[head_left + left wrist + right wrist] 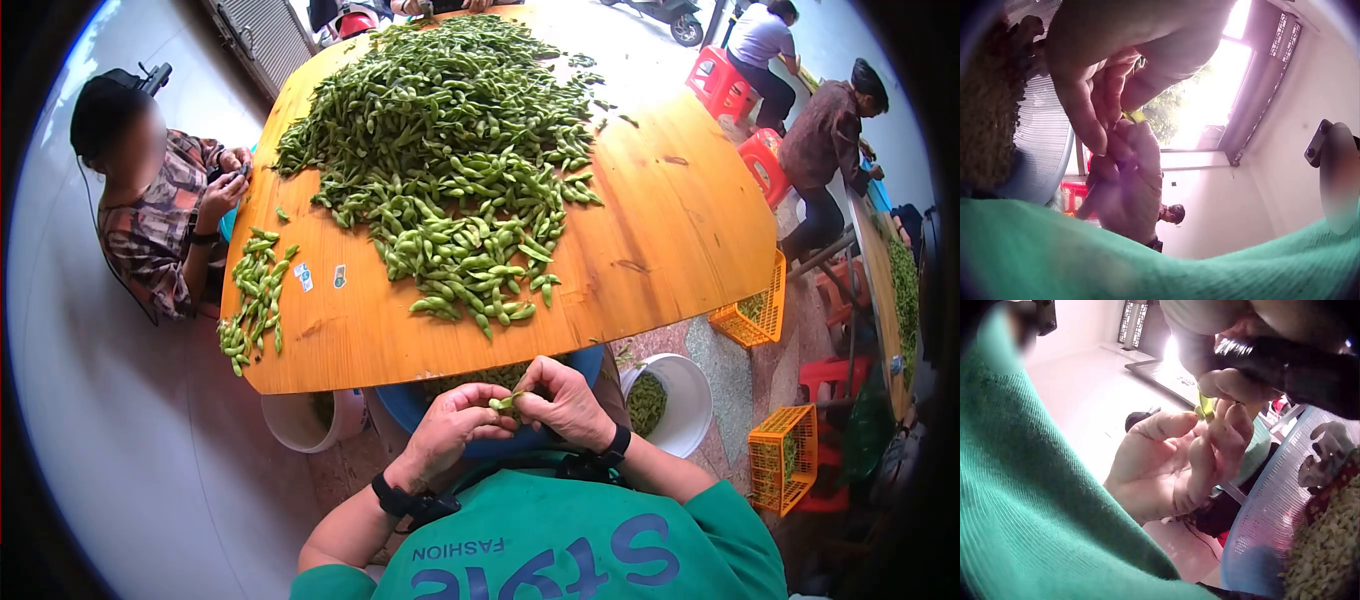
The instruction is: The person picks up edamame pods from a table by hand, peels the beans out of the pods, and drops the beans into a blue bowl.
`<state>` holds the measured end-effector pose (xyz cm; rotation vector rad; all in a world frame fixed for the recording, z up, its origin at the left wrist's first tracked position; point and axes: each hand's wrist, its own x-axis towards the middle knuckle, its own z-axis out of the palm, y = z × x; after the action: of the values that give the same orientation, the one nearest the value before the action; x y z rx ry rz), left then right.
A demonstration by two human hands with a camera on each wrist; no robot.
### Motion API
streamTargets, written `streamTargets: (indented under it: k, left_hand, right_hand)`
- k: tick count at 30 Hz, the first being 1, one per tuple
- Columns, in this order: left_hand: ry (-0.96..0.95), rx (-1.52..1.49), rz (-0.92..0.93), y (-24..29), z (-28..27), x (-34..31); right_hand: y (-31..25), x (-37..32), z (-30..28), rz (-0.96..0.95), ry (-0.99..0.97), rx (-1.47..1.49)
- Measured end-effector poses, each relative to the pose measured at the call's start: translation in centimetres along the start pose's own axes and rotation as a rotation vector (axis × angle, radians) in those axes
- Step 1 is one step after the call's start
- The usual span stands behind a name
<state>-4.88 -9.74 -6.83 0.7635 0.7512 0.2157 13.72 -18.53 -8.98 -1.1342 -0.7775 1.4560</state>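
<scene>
A green edamame pod (503, 403) is pinched between both hands, close in front of the green shirt. My left hand (452, 428) holds one end with thumb and fingertips. At the other end, my right hand (568, 404) grips with thumb and curled fingers. In the right wrist view the pod (1205, 405) shows bright green between the fingertips, and the left wrist view has only a small piece of the pod (1135, 117) visible. Below the hands sits a blue mesh basket (1257, 506) with pale shelled beans (1329, 550) in it.
A large heap of pods (450, 130) covers much of the wooden table (680, 220), with a smaller pile (258, 300) at its left edge. White buckets (690, 405) flank the basket. Yellow crates (783, 455) stand at right. Another person (165, 210) sits at left.
</scene>
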Motion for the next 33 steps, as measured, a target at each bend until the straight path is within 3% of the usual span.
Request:
streamTargets:
  k: [7, 13, 15, 17, 19, 21, 22, 23, 26, 29, 33]
  left_hand:
    - [-0.024, 0.010, -0.007, -0.7, -0.4, 0.3]
    - [0.126, 0.375, 0.078, -1.9, -1.4, 0.4]
    - [0.209, 1.356, 0.590, -2.1, -2.2, 0.2]
    - [0.271, 1.439, 0.656, -1.4, -1.7, -0.5]
    - [0.176, 1.277, 0.689, 0.0, -1.3, -0.6]
    - [0.275, 1.273, 0.878, 2.4, 0.7, -0.5]
    - [0.351, 1.251, 0.875, 3.3, 1.3, 0.0]
    - [0.429, 1.230, 0.873, 4.0, 1.7, 0.5]
    - [0.513, 1.425, 0.936, 5.2, 1.3, 3.5]
    - [0.584, 1.522, 0.920, 5.6, 1.0, 4.7]
    - [0.628, 1.494, 0.912, 5.4, 0.2, 3.8]
  right_hand:
    - [0.1, -0.3, 0.1, -0.038, 0.020, -0.086]
    - [-0.7, -2.0, -1.3, -0.119, 0.166, -0.359]
    - [-1.2, -3.3, -3.0, -0.296, 0.255, -0.649]
    - [-1.3, -5.0, -5.4, -0.302, 0.353, -0.837]
    - [0.4, -6.6, -9.0, -0.286, 0.467, -1.068]
    - [2.2, -8.3, -12.8, -0.144, 0.497, -1.268]
    - [2.4, -9.2, -13.5, 0.060, 0.523, -1.364]
    - [2.9, -9.5, -14.3, 0.225, 0.540, -1.386]
    - [3.1, -9.2, -14.4, 0.185, 0.545, -1.409]
    - [1.7, -7.0, -11.3, -0.189, 0.377, -1.175]
    - [-2.7, -5.0, -5.3, -0.235, 0.227, -0.972]
